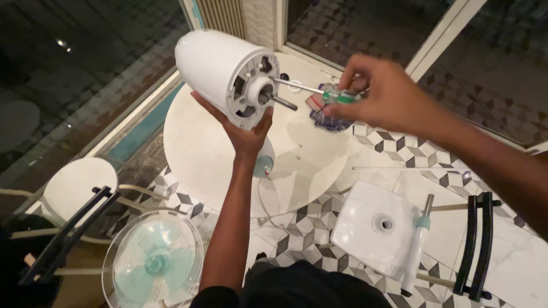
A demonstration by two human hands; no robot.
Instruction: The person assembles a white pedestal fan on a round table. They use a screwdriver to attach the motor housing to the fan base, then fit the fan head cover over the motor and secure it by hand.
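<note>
Your left hand [246, 134] is cupped under the white fan motor housing [225, 71], palm up, fingers wrapped on its lower rim, holding it in the air above the round white tabletop [200, 154], over its far-left part. The open face of the housing points to your right, with the bare motor shaft [282, 102] sticking out of the centre hub.

Your right hand [382, 94] has its grip pinched on the green-handled screwdriver [337, 97], thumb and fingers pressed together on the handle. The metal shank [297, 86] runs left and its tip sits at the housing face, just above the shaft.

The fan looks well stripped down, judging by how things lie. The guard with its pale green blades [155, 259] lies on the tiled floor [302, 228] beyond the near-left edge of the tabletop. The square white base [374, 228] lies on the floor off the near-right edge, with the white pole [419, 245] lying just beside it. So guard, blades, base and pole are off; the housing itself is closed and is what you are working on, with the driver at its face.

Near the far-right edge of the tabletop a small dark bluish object [331, 121] lies under your right hand; what it is I cannot tell. A black chair frame [476, 245] stands at the right.
</note>
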